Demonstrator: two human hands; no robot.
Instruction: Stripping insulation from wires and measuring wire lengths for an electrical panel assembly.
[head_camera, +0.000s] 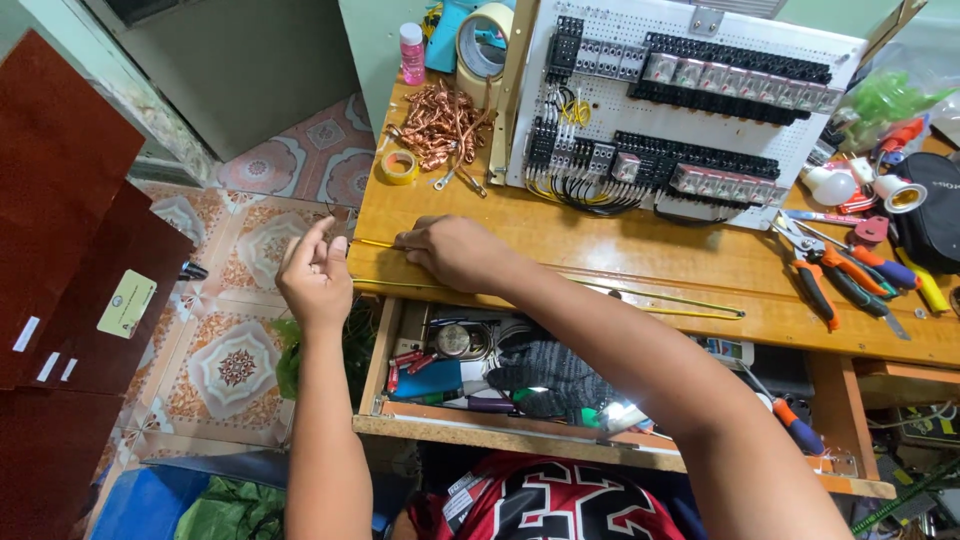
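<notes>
While you lean over the bench, these lines mark where things stand.

Step in hand: you seem to be pulling a length of yellow wire (372, 243) taut along the front of the wooden workbench (640, 255), most likely to straighten or size it.

Left hand: your left hand (316, 276) hangs just off the bench's left end, fingers curled and thumb and forefinger pinched shut on the wire's free end.

Right hand: your right hand (455, 250) lies knuckles-up on the bench top, closed over the same wire and pressing it against the wood.

Wire position: it runs between your two hands along the front edge; a second long wire (690, 305) lies further right on the bench.

Next move: as a judgement, it calls for an even pull with the right hand holding firm, so the wire does not kink.

Arm pose: both forearms reach forward and leftward, the right crossing above the open drawer (400, 370).

Nearby: a white panel of relays (690, 100) stands behind, copper scraps (437, 125) at the back left, pliers (815, 280) to the right.
</notes>
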